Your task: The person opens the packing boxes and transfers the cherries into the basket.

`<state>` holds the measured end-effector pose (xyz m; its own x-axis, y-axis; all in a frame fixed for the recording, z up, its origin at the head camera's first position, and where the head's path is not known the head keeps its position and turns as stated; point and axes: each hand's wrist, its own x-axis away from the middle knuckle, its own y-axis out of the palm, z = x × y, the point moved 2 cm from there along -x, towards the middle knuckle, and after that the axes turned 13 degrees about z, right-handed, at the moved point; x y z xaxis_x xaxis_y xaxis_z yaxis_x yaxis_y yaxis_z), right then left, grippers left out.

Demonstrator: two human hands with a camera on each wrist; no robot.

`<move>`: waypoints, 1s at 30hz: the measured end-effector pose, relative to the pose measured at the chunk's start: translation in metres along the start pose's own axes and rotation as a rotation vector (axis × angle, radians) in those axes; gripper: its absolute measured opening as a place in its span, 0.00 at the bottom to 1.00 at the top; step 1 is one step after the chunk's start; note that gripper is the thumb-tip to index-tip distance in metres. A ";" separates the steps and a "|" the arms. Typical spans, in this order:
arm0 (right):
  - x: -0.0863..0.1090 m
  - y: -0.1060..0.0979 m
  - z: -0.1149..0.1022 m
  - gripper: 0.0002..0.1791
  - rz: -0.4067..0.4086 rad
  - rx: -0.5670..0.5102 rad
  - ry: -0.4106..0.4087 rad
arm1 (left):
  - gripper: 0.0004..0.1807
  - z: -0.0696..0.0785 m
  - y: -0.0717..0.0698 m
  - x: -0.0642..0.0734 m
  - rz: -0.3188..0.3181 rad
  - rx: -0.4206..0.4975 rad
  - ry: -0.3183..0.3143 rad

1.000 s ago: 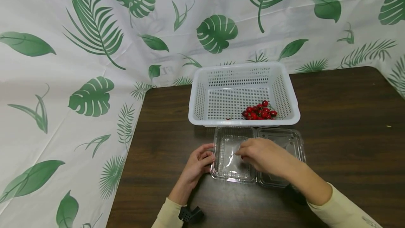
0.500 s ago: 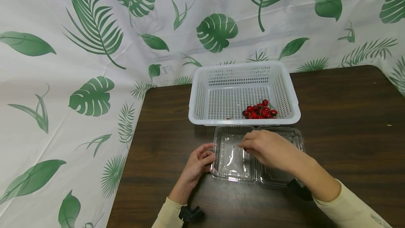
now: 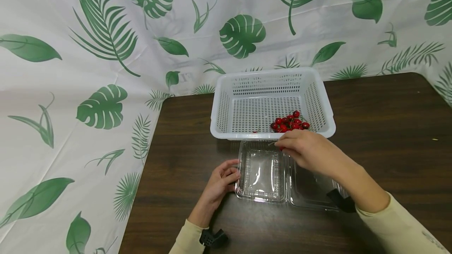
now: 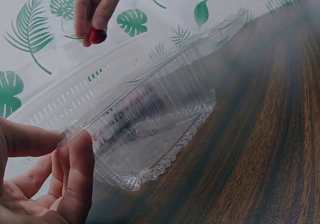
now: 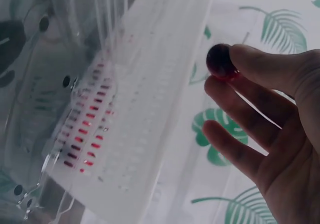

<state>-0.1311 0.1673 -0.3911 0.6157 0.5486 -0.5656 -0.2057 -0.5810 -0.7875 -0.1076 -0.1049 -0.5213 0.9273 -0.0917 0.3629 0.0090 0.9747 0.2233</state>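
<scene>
Between thumb and fingertips, my right hand (image 3: 310, 150) pinches a red cherry (image 5: 222, 62) with a thin green stem. In the head view it hovers over the back edge of a clear plastic clamshell box (image 3: 263, 175), just in front of the basket. My left hand (image 3: 220, 181) grips the box's left rim between thumb and fingers, seen closely in the left wrist view. The box lies open, its lid (image 3: 310, 191) spread flat to the right and partly hidden by my right arm. A pile of red cherries (image 3: 291, 122) sits in the white basket.
The white perforated basket (image 3: 266, 136) stands behind the box, against a leaf-print sheet (image 3: 197, 42) hanging at the back and left. Under everything is a dark wood-grain table (image 3: 183, 148). A tiny yellow scrap (image 3: 435, 139) lies far right.
My right hand has risen from above the middle of the box toward the basket and slightly right, carrying the cherry. The left hand has kept its place on the rim.
</scene>
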 end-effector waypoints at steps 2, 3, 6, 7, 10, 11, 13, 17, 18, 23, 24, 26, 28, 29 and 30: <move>0.001 -0.001 0.005 0.15 0.025 0.003 0.007 | 0.25 0.000 0.000 0.000 0.000 -0.001 -0.002; 0.001 -0.001 0.007 0.15 0.038 0.002 0.010 | 0.25 0.000 0.000 0.000 0.000 -0.001 -0.002; 0.001 -0.003 0.013 0.15 0.068 0.011 0.023 | 0.25 0.000 0.000 0.000 -0.001 0.000 0.001; 0.001 -0.003 0.015 0.15 0.075 0.015 0.027 | 0.25 0.001 0.000 0.000 -0.002 0.002 0.002; 0.001 -0.005 0.019 0.14 0.087 0.029 0.040 | 0.25 0.001 0.000 0.000 -0.003 0.006 0.002; 0.001 -0.005 0.021 0.14 0.091 0.031 0.046 | 0.25 0.001 0.000 0.000 -0.004 0.007 0.001; 0.001 -0.006 0.023 0.14 0.100 0.038 0.056 | 0.25 0.001 0.000 0.000 -0.004 0.008 0.001; 0.002 -0.006 0.028 0.15 0.127 0.051 0.075 | 0.25 0.001 0.000 0.000 -0.005 0.008 0.002; 0.002 -0.007 0.029 0.16 0.134 0.053 0.077 | 0.25 0.001 0.000 0.000 -0.005 0.008 0.003; 0.004 -0.005 0.034 0.16 0.159 0.071 0.095 | 0.25 0.001 0.000 0.000 -0.007 0.001 0.008; 0.004 -0.005 0.035 0.16 0.162 0.073 0.102 | 0.25 0.001 0.000 0.000 -0.006 0.000 0.007; 0.005 -0.004 0.037 0.16 0.164 0.079 0.115 | 0.25 0.001 0.000 0.001 -0.006 0.000 0.006; 0.006 -0.004 0.038 0.16 0.163 0.082 0.128 | 0.25 0.001 0.000 0.001 -0.004 0.002 0.001; 0.006 -0.003 0.039 0.16 0.162 0.083 0.133 | 0.25 0.001 0.000 0.001 -0.003 0.001 -0.001; 0.007 -0.003 0.040 0.16 0.163 0.084 0.135 | 0.25 0.001 0.000 0.001 -0.001 0.001 -0.003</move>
<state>-0.1563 0.1967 -0.4022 0.6644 0.3627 -0.6535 -0.3700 -0.6002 -0.7092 -0.1070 -0.1054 -0.5199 0.9261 -0.0937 0.3654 0.0098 0.9743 0.2251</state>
